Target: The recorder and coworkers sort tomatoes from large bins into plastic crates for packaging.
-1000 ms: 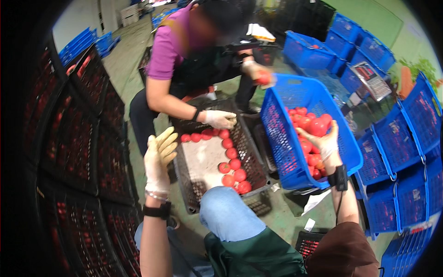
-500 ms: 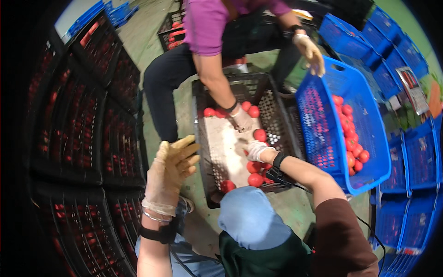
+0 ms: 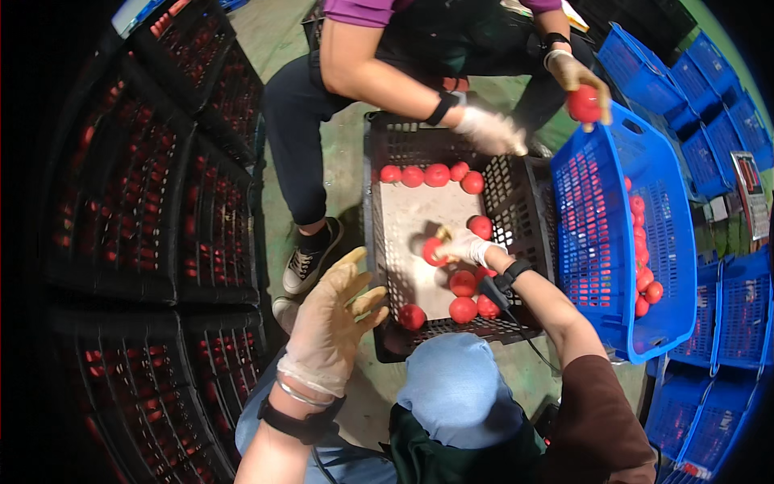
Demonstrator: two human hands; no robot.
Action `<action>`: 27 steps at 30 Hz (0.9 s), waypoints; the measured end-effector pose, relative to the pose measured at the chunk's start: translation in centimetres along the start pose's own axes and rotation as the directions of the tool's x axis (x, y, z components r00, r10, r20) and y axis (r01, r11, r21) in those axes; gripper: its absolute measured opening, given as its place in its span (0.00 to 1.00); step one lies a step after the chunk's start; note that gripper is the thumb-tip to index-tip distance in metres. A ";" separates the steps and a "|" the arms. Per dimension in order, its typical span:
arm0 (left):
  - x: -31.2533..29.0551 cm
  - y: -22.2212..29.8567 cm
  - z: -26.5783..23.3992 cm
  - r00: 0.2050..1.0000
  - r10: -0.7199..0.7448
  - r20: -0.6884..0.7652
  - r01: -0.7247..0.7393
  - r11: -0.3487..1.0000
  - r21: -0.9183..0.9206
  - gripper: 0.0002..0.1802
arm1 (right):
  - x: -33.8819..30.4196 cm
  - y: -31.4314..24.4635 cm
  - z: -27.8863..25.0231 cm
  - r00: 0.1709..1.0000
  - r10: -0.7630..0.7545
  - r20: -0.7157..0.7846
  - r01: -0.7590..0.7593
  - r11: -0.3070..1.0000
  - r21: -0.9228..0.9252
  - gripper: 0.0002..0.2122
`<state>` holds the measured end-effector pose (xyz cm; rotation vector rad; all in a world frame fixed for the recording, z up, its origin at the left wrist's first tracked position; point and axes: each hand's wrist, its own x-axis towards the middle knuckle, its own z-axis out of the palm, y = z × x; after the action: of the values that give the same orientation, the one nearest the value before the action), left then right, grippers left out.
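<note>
My right hand [image 3: 468, 246], in a pale glove, reaches into a black plastic crate [image 3: 373, 242] and grips a tomato [image 3: 434, 252] just above its light-coloured bottom. Beside that hand, several red tomatoes [image 3: 462, 310] lie along the crate's right and near sides. Another row of tomatoes [image 3: 437, 175] lines the far side. My left hand [image 3: 334, 323], gloved too, hovers outside the crate's near left side with fingers apart and nothing in it. Across from me, a co-worker's gloved hand [image 3: 493, 131] passes over the crate, and their other hand [image 3: 574, 74] holds a tomato [image 3: 584, 105].
A tilted blue crate [image 3: 621, 323] with tomatoes [image 3: 645, 278] stands right of the black one. Stacked black crates [image 3: 181, 298] of red produce wall off the left. More blue crates [image 3: 697, 315] stand at the right. A rounded light blue cloth shape [image 3: 451, 379] is close below.
A tomato now shows plainly in my right hand. The co-worker's one hand has lifted out of the black crate; their other hand now holds a tomato. My view has shifted slightly.
</note>
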<state>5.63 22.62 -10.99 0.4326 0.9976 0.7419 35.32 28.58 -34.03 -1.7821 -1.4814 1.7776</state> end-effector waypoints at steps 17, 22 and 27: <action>0.5 1.4 0.2 0.963 -0.094 0.252 0.189 0.904 -0.383 0.33 | -1.3 5.2 5.6 0.892 0.143 0.429 0.406 0.166 -0.899 0.35; 0.4 1.5 0.1 0.983 -0.091 0.162 0.142 0.931 -0.337 0.31 | -0.9 5.5 6.0 0.907 0.153 0.391 0.358 0.205 -0.911 0.36; 0.2 1.7 -0.1 0.985 -0.059 0.163 0.116 0.923 -0.366 0.32 | -1.4 5.3 7.0 0.902 0.208 0.379 0.377 0.052 -0.925 0.36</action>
<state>4.99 23.97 -10.07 0.1062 0.7083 0.7865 32.29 21.77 -38.82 -1.4703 -3.6050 0.8567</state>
